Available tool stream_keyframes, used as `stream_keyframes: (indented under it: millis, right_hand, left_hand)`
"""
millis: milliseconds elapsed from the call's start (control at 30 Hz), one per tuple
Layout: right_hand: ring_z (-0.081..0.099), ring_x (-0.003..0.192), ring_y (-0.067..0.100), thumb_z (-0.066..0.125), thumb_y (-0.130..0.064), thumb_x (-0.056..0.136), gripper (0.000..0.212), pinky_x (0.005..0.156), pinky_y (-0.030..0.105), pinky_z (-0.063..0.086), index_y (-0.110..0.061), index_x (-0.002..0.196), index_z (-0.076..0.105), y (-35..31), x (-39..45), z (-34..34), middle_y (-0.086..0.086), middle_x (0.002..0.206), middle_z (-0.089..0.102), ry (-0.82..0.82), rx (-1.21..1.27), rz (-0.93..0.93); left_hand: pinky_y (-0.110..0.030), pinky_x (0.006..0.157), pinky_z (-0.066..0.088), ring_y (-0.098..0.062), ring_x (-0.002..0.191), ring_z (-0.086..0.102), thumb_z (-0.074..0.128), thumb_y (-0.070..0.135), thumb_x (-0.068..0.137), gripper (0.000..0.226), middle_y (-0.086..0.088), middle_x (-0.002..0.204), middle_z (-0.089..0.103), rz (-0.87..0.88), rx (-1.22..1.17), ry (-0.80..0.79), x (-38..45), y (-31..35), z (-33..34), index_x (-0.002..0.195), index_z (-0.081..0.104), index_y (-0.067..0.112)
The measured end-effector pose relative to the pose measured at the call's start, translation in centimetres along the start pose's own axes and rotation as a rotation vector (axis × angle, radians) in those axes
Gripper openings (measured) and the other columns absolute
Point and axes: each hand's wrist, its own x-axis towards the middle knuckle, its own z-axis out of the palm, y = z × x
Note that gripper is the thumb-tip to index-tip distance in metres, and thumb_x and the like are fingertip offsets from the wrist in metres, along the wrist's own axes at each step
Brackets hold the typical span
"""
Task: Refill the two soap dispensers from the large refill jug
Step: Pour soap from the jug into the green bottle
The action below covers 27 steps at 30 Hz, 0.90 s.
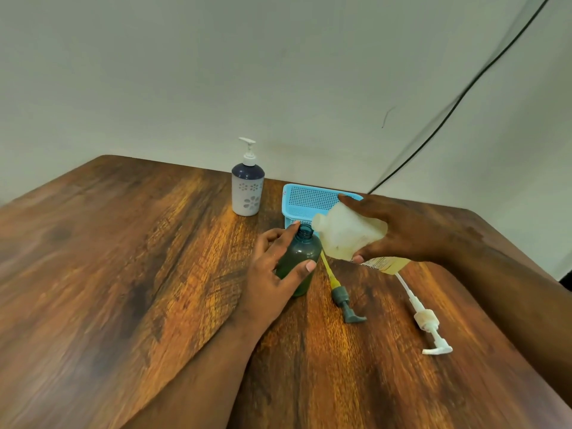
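Observation:
My left hand (pixel 275 267) grips a dark green dispenser bottle (pixel 298 255) that stands upright on the table with its neck uncapped. My right hand (pixel 402 230) holds the translucent refill jug (pixel 346 233) of yellowish soap, tipped on its side, its open mouth right beside the green bottle's neck. A grey pump head (pixel 343 300) with a yellow tube lies on the table just right of the green bottle. A white pump (pixel 427 320) lies further right. A second dispenser (pixel 247 190), white and navy with flower cut-outs and its pump on, stands at the back.
A blue plastic mesh basket (pixel 305 199) sits behind the jug near the wall. The wooden table (pixel 123 274) ends at the wall behind and drops off at the right. A black cable (pixel 464 94) runs down the wall at the right.

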Motion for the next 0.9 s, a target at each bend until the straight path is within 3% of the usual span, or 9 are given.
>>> stream_keyframes:
  millis: [200,367,433,533,633,767,900]
  right_hand:
    - [0.029,0.136,0.011,0.065,-0.056,0.078,0.093,0.091,0.012,0.017,-0.039,0.15,0.008,-0.3,-0.1,-0.1,-0.013,0.156,0.024,-0.012,-0.019,0.006]
    - [0.032,0.133,0.012,0.066,-0.054,0.079,0.093,0.092,0.012,0.021,-0.039,0.15,0.007,-0.2,0.1,-0.5,-0.01,0.154,0.027,-0.028,-0.009,-0.01]
    - [0.034,0.125,0.007,0.065,-0.054,0.078,0.094,0.088,0.002,0.022,-0.039,0.15,0.007,-0.2,0.4,-0.7,-0.009,0.151,0.03,-0.04,0.002,-0.022]
    - [0.032,0.112,0.001,0.06,-0.061,0.071,0.096,0.073,-0.004,0.031,-0.039,0.149,0.01,0.0,0.8,-0.7,-0.007,0.146,0.035,-0.037,0.015,-0.054]
    - [0.032,0.112,0.002,0.058,-0.063,0.067,0.099,0.074,-0.001,0.03,-0.038,0.149,0.008,0.3,1.1,-0.6,-0.006,0.144,0.036,-0.038,0.018,-0.068]
    - [0.032,0.113,0.001,0.058,-0.063,0.067,0.099,0.074,-0.002,0.031,-0.038,0.149,0.009,0.6,1.2,-0.3,-0.005,0.144,0.036,-0.023,0.033,-0.082]
    - [0.032,0.112,0.002,0.057,-0.063,0.067,0.1,0.071,-0.006,0.03,-0.038,0.15,0.007,0.7,1.2,-0.1,-0.005,0.145,0.036,-0.015,0.037,-0.075]
  left_hand:
    - [0.005,0.084,0.038,0.024,0.117,0.033,0.071,0.035,0.087,0.061,0.015,0.13,0.034,0.005,0.0,0.001,0.1,0.0,0.1,0.128,0.034,0.062]
    - [0.006,0.085,0.037,0.018,0.119,0.034,0.068,0.04,0.087,0.061,0.015,0.132,0.033,-0.016,-0.001,-0.023,0.1,0.0,0.0,0.128,0.032,0.064]
    - [0.005,0.084,0.038,0.016,0.12,0.035,0.068,0.039,0.087,0.061,0.015,0.132,0.032,-0.02,0.002,-0.027,0.1,0.0,0.0,0.128,0.031,0.065]
    - [-0.002,0.088,0.041,0.007,0.12,0.04,0.069,0.038,0.088,0.062,0.014,0.134,0.033,-0.017,0.0,-0.031,0.1,-0.1,0.0,0.129,0.031,0.064]
    - [-0.011,0.094,0.042,-0.003,0.126,0.039,0.068,0.04,0.087,0.062,0.011,0.138,0.034,-0.032,-0.017,-0.041,0.2,-0.1,0.0,0.13,0.031,0.065]
    - [-0.001,0.087,0.041,0.006,0.119,0.04,0.069,0.038,0.088,0.061,0.014,0.134,0.033,-0.021,0.008,-0.024,0.1,-0.1,0.0,0.129,0.031,0.063]
    - [-0.008,0.091,0.041,0.001,0.121,0.038,0.067,0.042,0.086,0.06,0.015,0.133,0.032,-0.024,0.011,-0.029,0.1,0.1,0.1,0.129,0.031,0.063]
